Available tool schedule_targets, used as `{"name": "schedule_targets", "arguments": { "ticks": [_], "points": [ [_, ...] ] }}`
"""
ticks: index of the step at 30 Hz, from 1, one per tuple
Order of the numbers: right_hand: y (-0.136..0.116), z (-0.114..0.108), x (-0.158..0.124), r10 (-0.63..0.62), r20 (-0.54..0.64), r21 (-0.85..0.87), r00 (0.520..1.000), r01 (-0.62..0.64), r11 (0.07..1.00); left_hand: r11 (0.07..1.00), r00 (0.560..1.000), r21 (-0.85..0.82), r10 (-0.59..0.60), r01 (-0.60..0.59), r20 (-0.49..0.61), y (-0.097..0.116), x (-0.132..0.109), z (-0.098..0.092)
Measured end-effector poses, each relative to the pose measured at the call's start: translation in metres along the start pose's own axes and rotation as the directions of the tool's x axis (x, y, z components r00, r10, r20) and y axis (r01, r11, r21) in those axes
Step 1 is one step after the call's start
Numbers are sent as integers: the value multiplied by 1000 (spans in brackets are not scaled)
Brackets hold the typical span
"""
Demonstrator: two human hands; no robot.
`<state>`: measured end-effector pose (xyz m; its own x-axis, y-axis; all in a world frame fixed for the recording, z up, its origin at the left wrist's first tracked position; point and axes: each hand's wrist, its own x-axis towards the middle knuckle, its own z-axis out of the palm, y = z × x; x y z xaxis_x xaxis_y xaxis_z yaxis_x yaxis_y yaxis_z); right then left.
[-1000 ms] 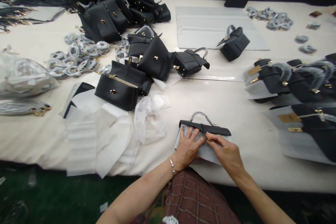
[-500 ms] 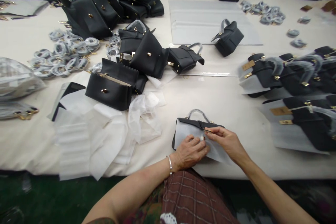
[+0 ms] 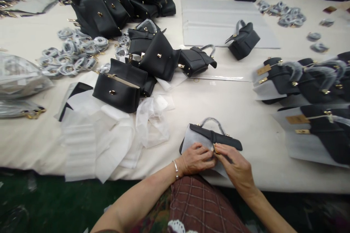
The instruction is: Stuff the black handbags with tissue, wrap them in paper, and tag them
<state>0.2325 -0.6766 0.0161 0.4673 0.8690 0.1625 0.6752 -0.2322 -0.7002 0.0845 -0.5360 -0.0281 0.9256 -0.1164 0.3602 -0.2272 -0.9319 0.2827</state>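
Right now, I am pinching a little gold clasp [image 3: 215, 148] with my right hand [image 3: 238, 165]; my thumb and finger are closing on it with almost no gap. My left hand [image 3: 194, 160] is resting on the front of the black bag [image 3: 226, 139], just beside the clasp. Its fingers are bending and lying close together on a pale sheet [image 3: 193, 136], but I can't tell if they are gripping anything.

The bag is sitting on the white table [image 3: 246, 109] right in front of me, near the edge. Its flap is lying over the top of the sheet, and its wrapped handle [image 3: 212, 121] is sticking up at the back. I am wearing a shiny bracelet [image 3: 175, 169] on my left wrist and a brown checked apron [image 3: 203, 204].

Left of my hands, white papers [image 3: 82, 145] are lying in a messy heap, and a bag with its top open [image 3: 117, 94] is sitting at the back of them. Farther away, lots of black bags [image 3: 102, 16] are piling up. On my right, more bags [image 3: 317, 123] are standing in rows with brown tags [image 3: 297, 119] hanging on some.
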Motion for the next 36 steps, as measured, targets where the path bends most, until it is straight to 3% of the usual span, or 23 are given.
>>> {"name": "schedule_targets", "arguments": {
  "ticks": [12,20,30,36],
  "points": [
    [10,12,-5,-102,18,-110,995,104,988,1000,1000,-17,20,-20,2,-5,1,3],
    [19,3,-4,-283,141,-174,949,305,936,1000,997,12,15,-14,-74,-4,1,9],
    [26,-13,28,-187,391,-147,901,262,954,999,993,-15,27,-29,-114,-5,-1,10],
    [32,-10,32,-176,448,-195,877,287,938,1000,997,-27,-18,16,-74,-3,3,7]
  ]
}}
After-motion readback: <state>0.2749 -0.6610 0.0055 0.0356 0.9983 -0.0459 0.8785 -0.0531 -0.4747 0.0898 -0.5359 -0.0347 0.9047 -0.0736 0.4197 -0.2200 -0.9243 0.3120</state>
